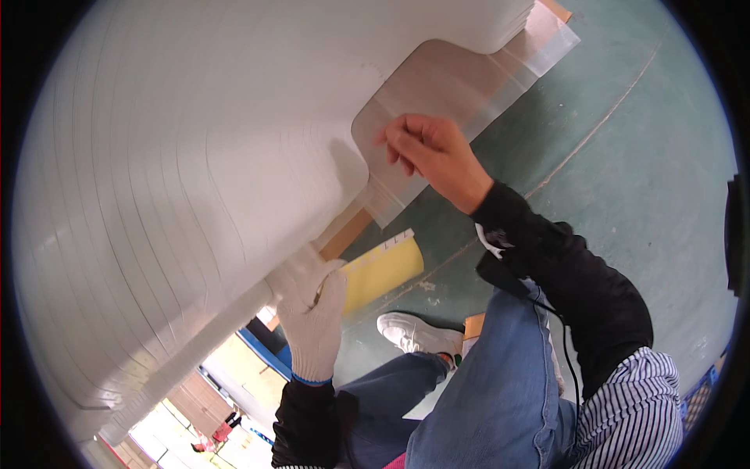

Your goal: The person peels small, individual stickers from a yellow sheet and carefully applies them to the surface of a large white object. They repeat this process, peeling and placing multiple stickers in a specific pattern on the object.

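Observation:
A big stack of thin white sheets with curved edges fills the left and top. Its edge is cut into a rounded notch, where a clear film over a brownish surface shows. My bare right hand is over this notch, fingers curled and pressed together; whatever they may hold is too small to see. In a white knitted glove, my left hand is closed at the lower edge of the stack. A curled yellow sheet with a marked white edge strip sticks out from its fingers.
Green floor with a pale line lies to the right. My jeans-clad legs and a white shoe are below. A black cable hangs by my right arm. A blue-edged box and another person appear lower left.

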### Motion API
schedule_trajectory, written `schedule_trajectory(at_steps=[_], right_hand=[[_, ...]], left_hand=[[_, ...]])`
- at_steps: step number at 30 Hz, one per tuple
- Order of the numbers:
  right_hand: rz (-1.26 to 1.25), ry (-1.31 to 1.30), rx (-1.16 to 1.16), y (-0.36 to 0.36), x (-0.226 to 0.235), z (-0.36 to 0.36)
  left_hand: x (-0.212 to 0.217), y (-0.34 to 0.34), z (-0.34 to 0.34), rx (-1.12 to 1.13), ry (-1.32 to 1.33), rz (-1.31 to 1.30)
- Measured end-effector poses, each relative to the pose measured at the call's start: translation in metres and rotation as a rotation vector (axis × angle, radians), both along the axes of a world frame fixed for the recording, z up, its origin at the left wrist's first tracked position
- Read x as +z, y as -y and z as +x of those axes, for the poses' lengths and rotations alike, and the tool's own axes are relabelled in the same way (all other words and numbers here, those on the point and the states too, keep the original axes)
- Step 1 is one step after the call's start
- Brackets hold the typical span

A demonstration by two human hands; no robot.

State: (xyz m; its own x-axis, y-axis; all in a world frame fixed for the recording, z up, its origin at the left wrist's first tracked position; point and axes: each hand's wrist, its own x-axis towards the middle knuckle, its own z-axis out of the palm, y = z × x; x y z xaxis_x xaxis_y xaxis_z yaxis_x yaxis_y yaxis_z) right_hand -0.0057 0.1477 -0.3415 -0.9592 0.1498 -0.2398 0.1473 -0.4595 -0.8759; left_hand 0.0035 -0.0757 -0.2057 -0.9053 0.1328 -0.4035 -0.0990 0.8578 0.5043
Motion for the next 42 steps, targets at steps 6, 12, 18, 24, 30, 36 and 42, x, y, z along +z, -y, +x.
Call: schedule_trajectory(at_steps=[6, 12, 18, 24, 30, 36, 42], right_hand=[[0.490, -0.349, 0.393, 0.002, 0.019, 0.032], [0.705, -0.505, 0.345, 0.008, 0.020, 0.038], [0.989, -0.650, 0.205, 0.010, 0.030, 0.044], [1.049, -0.700, 0.206, 0.012, 0.034, 0.037], [0.969, -0.641, 0.219, 0.013, 0.035, 0.034], [0.790, -0.533, 0.256, 0.017, 0.026, 0.032], [0.747, -0.502, 0.236, 0.017, 0.027, 0.035]], left_hand=[[0.001, -0.010, 0.005, -0.049, -0.118, -0.011], [0.001, -0.011, 0.003, -0.065, -0.091, 0.006], [-0.003, 0.004, 0.004, 0.268, 0.169, 0.289], [0.000, 0.003, 0.003, 0.271, 0.185, 0.297], [-0.004, 0.005, 0.003, 0.232, 0.086, 0.297], [0.005, -0.001, 0.006, 0.041, -0.070, 0.102], [0.006, -0.004, 0.005, 0.015, -0.097, 0.060]])
